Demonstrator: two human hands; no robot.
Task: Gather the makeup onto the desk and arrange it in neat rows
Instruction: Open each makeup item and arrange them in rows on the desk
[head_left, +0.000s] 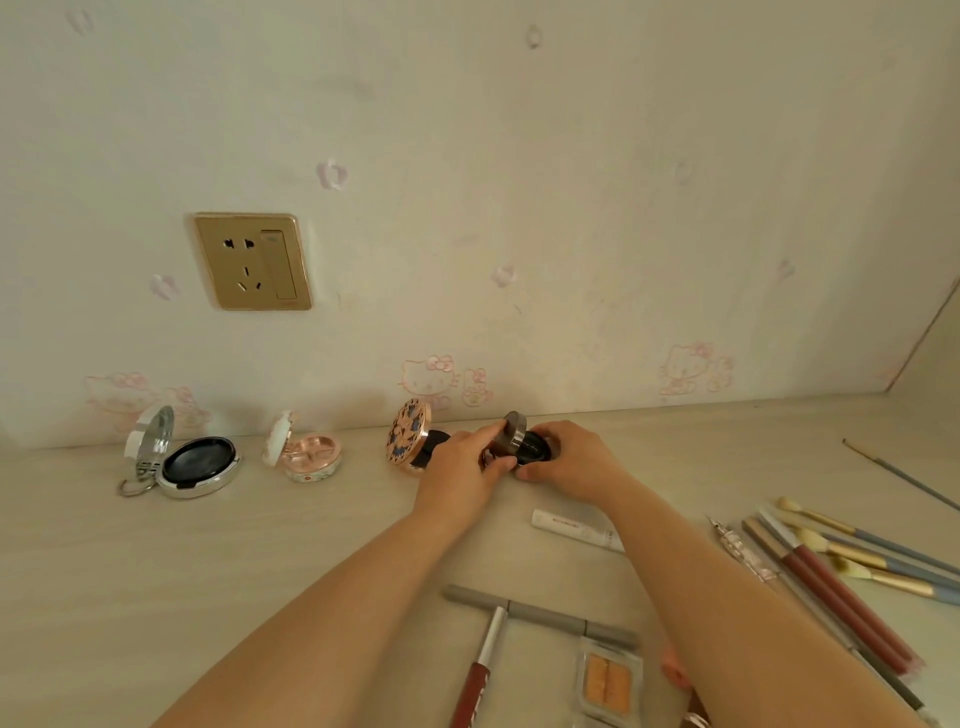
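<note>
Pale wood desk (156, 571): 3 open compacts (200, 466) at back, brushes (852, 551) right, lip gloss (478, 670) front.

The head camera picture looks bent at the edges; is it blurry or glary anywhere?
Head view: wide-angle bowing curves the desk edge; soft, even light with faint shadows; mild glare on the silver compact; the blush pan at the bottom is slightly soft.

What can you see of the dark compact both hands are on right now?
The dark compact is round, grey metallic by its look, hinged open: the lid stands nearly upright over a black base. It sits on the desk by the wall, fourth in the row of open compacts. The left hand grips the lid side; the right hand cups the base.
</note>
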